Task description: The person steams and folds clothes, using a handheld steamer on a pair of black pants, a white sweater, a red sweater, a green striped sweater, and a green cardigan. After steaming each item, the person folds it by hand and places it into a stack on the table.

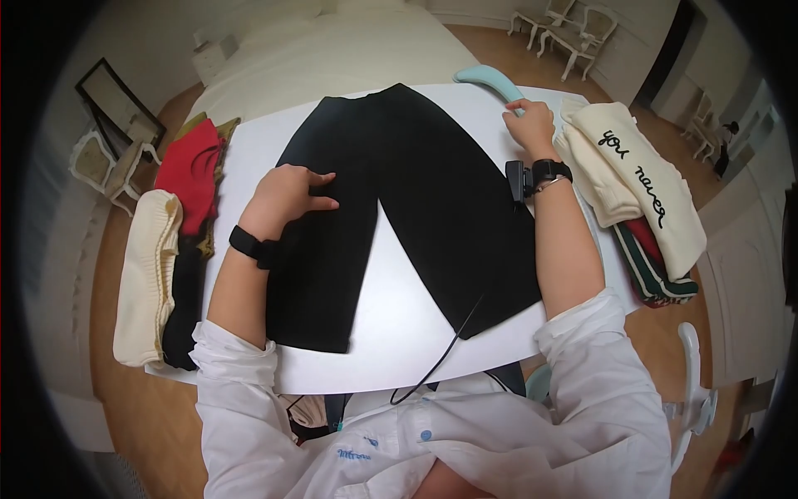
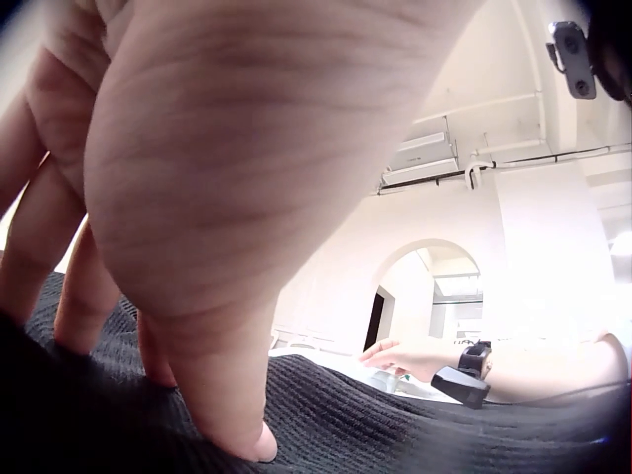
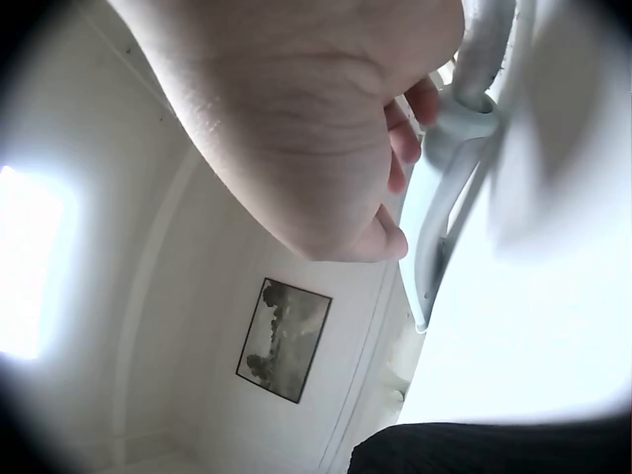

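Note:
Black ribbed trousers (image 1: 399, 158) lie flat, waistband at the far side, legs spread towards the person. The left hand (image 1: 287, 195) rests on their left part, thumb apart from the fingers; in the left wrist view its thumb (image 2: 222, 395) touches the ribbed cloth (image 2: 346, 415). The right hand (image 1: 532, 129) is at a light blue curved hanger (image 1: 490, 81) beyond the trousers' right side. In the right wrist view the hand (image 3: 306, 128) has its fingers bent beside the hanger (image 3: 420, 217); no closed hold shows. Part of the hanger is hidden by the hand and forearm.
On the table's left (image 1: 249, 158) lie a red garment (image 1: 193, 175), a cream knit (image 1: 145, 274) and dark clothing. Folded cream garments (image 1: 657, 183), one with black lettering, are stacked on the right above striped ones. A black cord (image 1: 432, 370) hangs over the near edge.

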The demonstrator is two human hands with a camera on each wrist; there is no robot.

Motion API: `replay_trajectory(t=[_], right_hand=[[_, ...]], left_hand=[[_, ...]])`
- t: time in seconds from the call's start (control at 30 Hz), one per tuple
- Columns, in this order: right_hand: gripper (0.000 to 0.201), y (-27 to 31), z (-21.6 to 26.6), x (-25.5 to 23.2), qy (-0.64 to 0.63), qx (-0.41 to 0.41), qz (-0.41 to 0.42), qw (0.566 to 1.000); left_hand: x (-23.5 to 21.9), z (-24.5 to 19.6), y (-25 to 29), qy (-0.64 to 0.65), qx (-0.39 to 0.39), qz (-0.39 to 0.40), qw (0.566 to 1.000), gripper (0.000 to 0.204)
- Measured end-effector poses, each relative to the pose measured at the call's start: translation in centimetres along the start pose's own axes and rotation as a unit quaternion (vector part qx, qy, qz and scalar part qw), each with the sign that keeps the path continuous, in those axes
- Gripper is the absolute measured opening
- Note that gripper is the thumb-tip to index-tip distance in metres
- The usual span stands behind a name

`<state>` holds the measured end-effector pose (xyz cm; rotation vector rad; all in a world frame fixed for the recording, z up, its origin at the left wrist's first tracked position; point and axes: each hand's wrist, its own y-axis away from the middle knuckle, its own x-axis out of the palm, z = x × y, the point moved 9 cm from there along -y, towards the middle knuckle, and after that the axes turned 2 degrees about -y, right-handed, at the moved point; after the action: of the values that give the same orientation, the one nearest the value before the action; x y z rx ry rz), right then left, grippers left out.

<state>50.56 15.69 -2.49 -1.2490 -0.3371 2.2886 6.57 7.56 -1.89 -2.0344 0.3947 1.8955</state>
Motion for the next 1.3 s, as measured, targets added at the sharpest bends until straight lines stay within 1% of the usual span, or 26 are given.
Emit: replay_trajectory(t=[0.07,0.1,0.17,0.3,0.37,0.4,0.47,0.5,0.57,0.6,0.67,0.7,0.77,0.8,0.93,1.0,1.03,1.1,1.13,1.2,1.23,1.3], right_hand=[[0.035,1.4,0.2,-0.7,0.121,0.077,0.001,0.990],[0.035,1.5,0.0,-0.8,0.121,0.078,0.001,0.990],[0.044,1.8,-0.4,0.2,0.117,0.099,0.058,0.986],[0.047,2.0,-0.2,0.4,0.132,0.092,0.050,0.986],[0.048,2.2,-0.9,0.6,0.117,0.143,0.075,0.980],[0.048,2.2,-0.9,0.7,0.116,0.142,0.075,0.980],[0.058,2.4,-1.3,0.8,0.134,0.162,0.098,0.973],[0.058,2.4,-1.3,0.8,0.133,0.160,0.098,0.973],[0.070,2.0,-1.8,0.4,0.090,0.161,0.067,0.981],[0.070,1.7,-2.1,0.7,0.088,0.158,0.069,0.981],[0.071,1.3,-3.0,0.0,0.084,0.181,0.010,0.980],[0.071,1.1,-3.3,0.0,0.082,0.179,0.011,0.980],[0.062,0.9,-3.7,0.5,0.098,0.173,0.059,0.978],[0.054,1.0,-3.6,0.4,0.128,0.163,0.062,0.976],[0.048,1.0,-3.1,0.2,0.138,0.175,0.070,0.972],[0.043,1.1,-0.4,-1.5,0.170,0.122,0.014,0.978],[0.043,1.3,0.5,-2.0,0.170,0.122,0.012,0.978],[0.041,1.3,3.4,-3.3,0.169,0.072,-0.005,0.983],[0.041,1.3,4.4,-3.9,0.168,0.072,-0.007,0.983],[0.038,1.3,7.9,-4.9,0.149,0.008,-0.005,0.989],[0.038,1.6,9.0,-5.4,0.147,0.006,-0.005,0.989],[0.037,2.3,12.1,-5.8,0.120,-0.065,-0.003,0.991]], left_hand=[[0.0,0.0,-0.1,-0.002,0.002,-0.003,1.000,0.055],[0.1,0.1,-0.1,-0.005,0.000,-0.006,1.000,0.054],[0.2,0.2,-0.2,-0.005,0.008,-0.016,1.000,0.054],[0.4,0.2,-0.3,-0.010,0.018,-0.035,0.999,0.053],[0.5,0.2,-0.4,-0.015,0.020,-0.038,0.999,0.053],[0.4,0.1,-0.3,-0.020,0.022,-0.042,0.999,0.053],[0.4,0.1,-0.3,-0.023,0.020,-0.041,0.999,0.053],[0.3,0.0,-0.3,-0.026,0.019,-0.041,0.999,0.054],[0.4,0.0,-0.5,-0.029,0.020,-0.040,0.999,0.054],[0.4,0.0,-0.5,-0.032,0.024,-0.039,0.998,0.054],[0.6,0.2,-0.6,-0.029,0.016,-0.028,0.999,0.054],[0.7,0.2,-0.6,-0.025,0.012,-0.018,0.999,0.054],[0.7,0.2,-0.5,-0.023,0.010,-0.029,0.999,0.053],[0.6,0.2,-0.5,-0.020,0.011,-0.039,0.999,0.052],[0.7,0.3,-0.6,-0.022,0.013,-0.042,0.999,0.051],[0.7,0.3,-0.7,-0.028,0.009,-0.043,0.999,0.052],[0.7,0.3,-0.7,-0.029,0.010,-0.045,0.999,0.052],[0.8,0.5,-0.7,-0.025,0.005,-0.051,0.998,0.053],[0.9,0.5,-0.7,-0.026,0.006,-0.053,0.998,0.053],[0.7,0.4,-0.7,-0.019,0.017,-0.061,0.998,0.053],[0.6,0.4,-0.7,-0.020,0.015,-0.061,0.998,0.053],[0.6,0.2,-0.6,-0.030,0.015,-0.053,0.998,0.052]])
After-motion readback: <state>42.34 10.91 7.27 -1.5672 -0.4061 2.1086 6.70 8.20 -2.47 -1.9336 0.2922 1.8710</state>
